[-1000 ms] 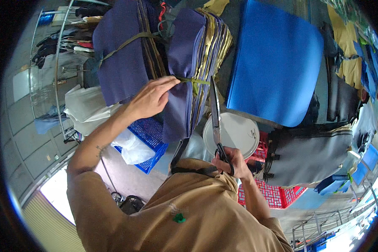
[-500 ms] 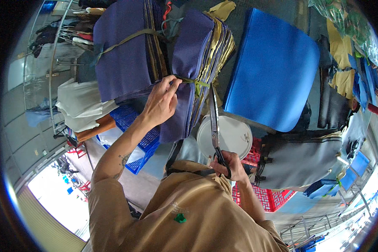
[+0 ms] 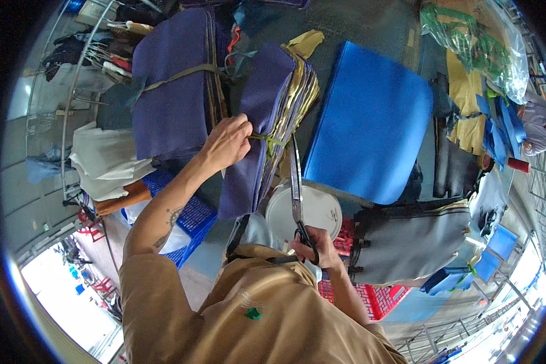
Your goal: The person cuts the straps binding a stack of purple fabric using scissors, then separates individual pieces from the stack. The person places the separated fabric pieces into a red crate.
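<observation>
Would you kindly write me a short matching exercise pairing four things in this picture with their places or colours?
1. Scissors
2. Yellow-green tie
3. Plastic basket at lower right
4. Large sheet stack right of the pinched purple bundle

A. Bright blue
B. In the right hand
C. Red
D. Around the pinched purple bundle

Pairs: 1-B, 2-D, 3-C, 4-A

Dark table [image 3: 370, 27], two tied purple bundles [image 3: 266, 91], blue stack [image 3: 370, 124]
</observation>
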{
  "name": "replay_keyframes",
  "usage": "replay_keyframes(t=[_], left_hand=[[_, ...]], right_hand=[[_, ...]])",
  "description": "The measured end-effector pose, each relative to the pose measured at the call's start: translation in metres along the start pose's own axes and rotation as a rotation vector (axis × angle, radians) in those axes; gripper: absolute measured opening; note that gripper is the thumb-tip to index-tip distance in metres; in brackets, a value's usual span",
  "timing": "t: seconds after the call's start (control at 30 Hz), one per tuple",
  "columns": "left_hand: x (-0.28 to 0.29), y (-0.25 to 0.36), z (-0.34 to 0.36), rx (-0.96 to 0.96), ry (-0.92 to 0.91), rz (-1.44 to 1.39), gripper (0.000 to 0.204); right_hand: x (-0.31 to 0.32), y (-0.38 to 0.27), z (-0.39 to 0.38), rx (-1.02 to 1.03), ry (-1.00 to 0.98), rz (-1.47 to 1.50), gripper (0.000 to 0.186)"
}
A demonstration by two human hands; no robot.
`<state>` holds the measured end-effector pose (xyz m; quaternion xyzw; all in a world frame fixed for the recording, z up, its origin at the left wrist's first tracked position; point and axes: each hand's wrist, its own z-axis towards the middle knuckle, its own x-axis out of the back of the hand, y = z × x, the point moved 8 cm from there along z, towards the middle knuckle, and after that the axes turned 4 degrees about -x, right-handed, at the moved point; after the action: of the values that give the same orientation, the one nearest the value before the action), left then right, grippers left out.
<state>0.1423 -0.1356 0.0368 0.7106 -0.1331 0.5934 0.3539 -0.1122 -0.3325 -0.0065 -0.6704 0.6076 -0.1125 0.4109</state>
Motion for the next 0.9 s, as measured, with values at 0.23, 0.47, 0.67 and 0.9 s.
replay_keyframes(t=[0.23, 0.47, 0.67, 0.9], left_hand=[[0.012, 0.010, 0.004, -0.148, 0.074, -0.025, 0.011], [-0.004, 0.001, -0.031, -0.076, 0.186, 0.149, 0.018], [-0.013, 0.000, -0.026, -0.142, 0.279, 0.122, 0.028], [-0.002, 0.013, -0.027, -0.235, 0.357, 0.267, 0.016]], right_hand=[[0.005, 0.017, -0.002, 0.054, 0.011, 0.103, 0.023], [0.003, -0.002, -0.001, 0.168, -0.045, -0.092, 0.038], [-0.003, -0.004, -0.011, 0.235, -0.072, -0.011, 0.040], [0.005, 0.007, -0.014, 0.267, -0.018, -0.044, 0.038]])
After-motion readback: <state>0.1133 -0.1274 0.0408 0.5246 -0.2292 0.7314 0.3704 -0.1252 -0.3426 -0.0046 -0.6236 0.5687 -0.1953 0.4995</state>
